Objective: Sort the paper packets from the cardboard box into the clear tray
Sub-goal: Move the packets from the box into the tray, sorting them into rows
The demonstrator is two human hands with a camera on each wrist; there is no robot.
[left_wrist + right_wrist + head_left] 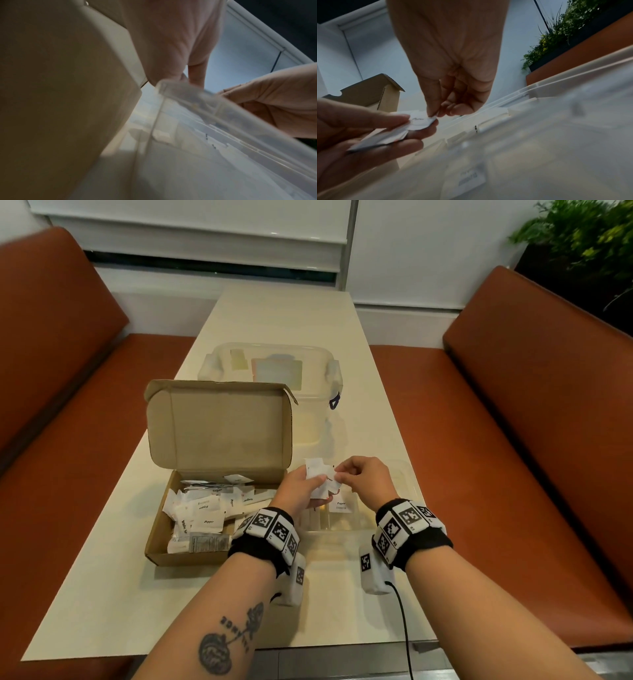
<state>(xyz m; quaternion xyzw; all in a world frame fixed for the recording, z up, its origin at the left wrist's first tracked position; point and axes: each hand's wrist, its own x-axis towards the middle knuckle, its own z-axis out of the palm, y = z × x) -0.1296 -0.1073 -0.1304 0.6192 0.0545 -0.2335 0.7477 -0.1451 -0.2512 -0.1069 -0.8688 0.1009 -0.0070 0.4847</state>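
Observation:
An open cardboard box (pixel 161 546) sits at the table's left, with several white paper packets (pixel 202 508) loose inside. My left hand (pixel 305 487) holds a small stack of white packets (pixel 320 475) above the clear tray (pixel 404 474). My right hand (pixel 346 474) pinches the corner of the top packet (pixel 421 119) between thumb and forefinger, while the left hand (pixel 368 128) fans the stack underneath. One packet marked Pepper (pixel 340 505) lies in the tray. In the left wrist view the tray's rim (pixel 197 97) and the box wall (pixel 60 94) fill the picture; the packets are hidden there.
A larger clear lidded tub (pixel 318 354) stands behind the box. Orange bench seats (pixel 513 440) flank the table on both sides. A plant (pixel 582 237) is at the far right. A black cable (pixel 404 628) trails from my right wrist toward the near table edge.

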